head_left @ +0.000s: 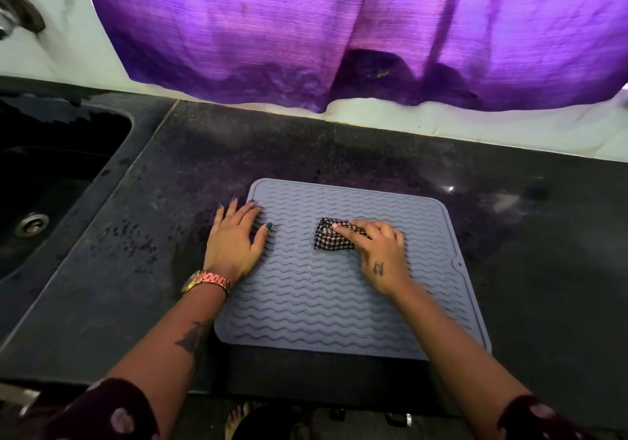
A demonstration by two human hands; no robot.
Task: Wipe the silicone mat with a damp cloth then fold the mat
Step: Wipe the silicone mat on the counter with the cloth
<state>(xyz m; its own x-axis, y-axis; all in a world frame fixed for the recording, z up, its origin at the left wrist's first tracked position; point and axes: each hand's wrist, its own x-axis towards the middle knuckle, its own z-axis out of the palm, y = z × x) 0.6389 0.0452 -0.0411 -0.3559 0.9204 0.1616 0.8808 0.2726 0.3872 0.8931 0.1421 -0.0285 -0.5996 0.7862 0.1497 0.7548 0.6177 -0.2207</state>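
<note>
A grey silicone mat (326, 297) with wavy ridges lies flat on the dark counter, near its front edge. A small checked cloth (328, 237), bunched up, sits on the mat's upper middle. My right hand (379, 252) presses on the cloth from the right, index finger stretched over it and the other fingers curled at its edge. My left hand (234, 239) rests flat with spread fingers across the mat's left edge, half on the counter.
A dark sink (51, 181) with a metal drain (32, 225) is set into the counter (526, 252) at the left. A purple curtain (339, 32) hangs over the back wall. A tap fitting (18, 15) shows at the top left. Bare toes show below the counter edge.
</note>
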